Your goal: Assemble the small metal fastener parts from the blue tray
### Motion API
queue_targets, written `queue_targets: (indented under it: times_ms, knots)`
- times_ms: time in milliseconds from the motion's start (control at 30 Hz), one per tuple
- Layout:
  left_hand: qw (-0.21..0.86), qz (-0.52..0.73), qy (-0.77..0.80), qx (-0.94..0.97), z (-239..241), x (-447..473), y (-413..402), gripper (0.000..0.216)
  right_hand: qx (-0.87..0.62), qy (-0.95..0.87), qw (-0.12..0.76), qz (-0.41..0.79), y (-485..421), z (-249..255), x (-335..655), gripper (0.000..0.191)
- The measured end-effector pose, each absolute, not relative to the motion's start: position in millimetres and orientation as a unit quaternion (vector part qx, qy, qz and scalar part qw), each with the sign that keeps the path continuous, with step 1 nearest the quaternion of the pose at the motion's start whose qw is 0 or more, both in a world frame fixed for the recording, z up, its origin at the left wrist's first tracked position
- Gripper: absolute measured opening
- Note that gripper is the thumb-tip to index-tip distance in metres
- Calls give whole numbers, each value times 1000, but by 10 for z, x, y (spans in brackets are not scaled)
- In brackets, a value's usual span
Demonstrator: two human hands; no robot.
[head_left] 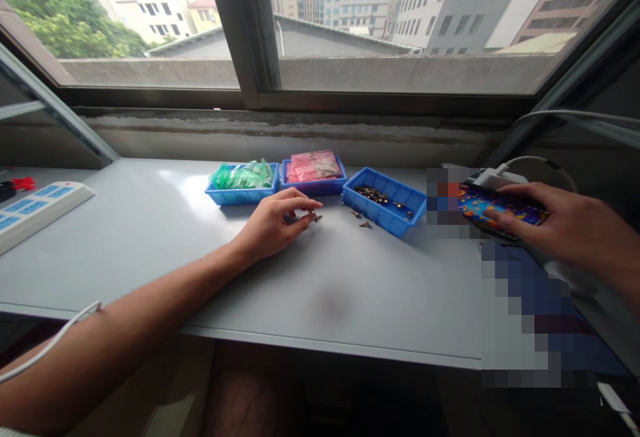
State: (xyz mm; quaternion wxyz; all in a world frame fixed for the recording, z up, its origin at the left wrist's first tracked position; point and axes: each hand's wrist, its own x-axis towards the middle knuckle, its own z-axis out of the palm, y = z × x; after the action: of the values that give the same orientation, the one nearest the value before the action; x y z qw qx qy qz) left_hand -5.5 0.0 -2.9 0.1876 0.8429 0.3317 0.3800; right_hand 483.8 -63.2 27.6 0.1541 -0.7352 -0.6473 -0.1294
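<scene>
At a grey tabletop (150, 237) by a window, the left hand (274, 223) pinches a tiny metal screw (315, 216) just before three blue trays, likely light, hard and slippery, while the right hand (565, 230) lies spread on a phone (480, 205).

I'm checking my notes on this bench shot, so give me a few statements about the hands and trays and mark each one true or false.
1. The left hand pinches a small metal part on the table. True.
2. The right hand rests in a blue tray. False: it lies on a phone with a colourful screen.
3. Three blue trays stand in a row by the window. True.
4. The tray of metal parts is the leftmost. False: it is rightmost; green bags fill the leftmost.
</scene>
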Motion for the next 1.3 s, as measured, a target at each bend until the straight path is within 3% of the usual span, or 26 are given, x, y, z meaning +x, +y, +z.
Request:
queue_targets:
  times_ms: [133,367,900,1100,1300]
  knots:
    - [173,392,323,844,-59,-63,18,26,-738,-652,170,-32,-672,343,4856,92]
    - [179,396,327,839,-66,-52,12,22,-737,-651,172,-57,-627,275,4897,72]
    - [185,395,341,833,-25,-39,-13,15,-727,-645,224,-78,-761,442,4742,83]
    - [191,425,332,820,5,-14,-24,18,-624,-718,245,-188,-854,738,4181,49]
    - [304,485,321,754,-17,5,-24,27,-558,-784,268,41,-644,860,2825,19]
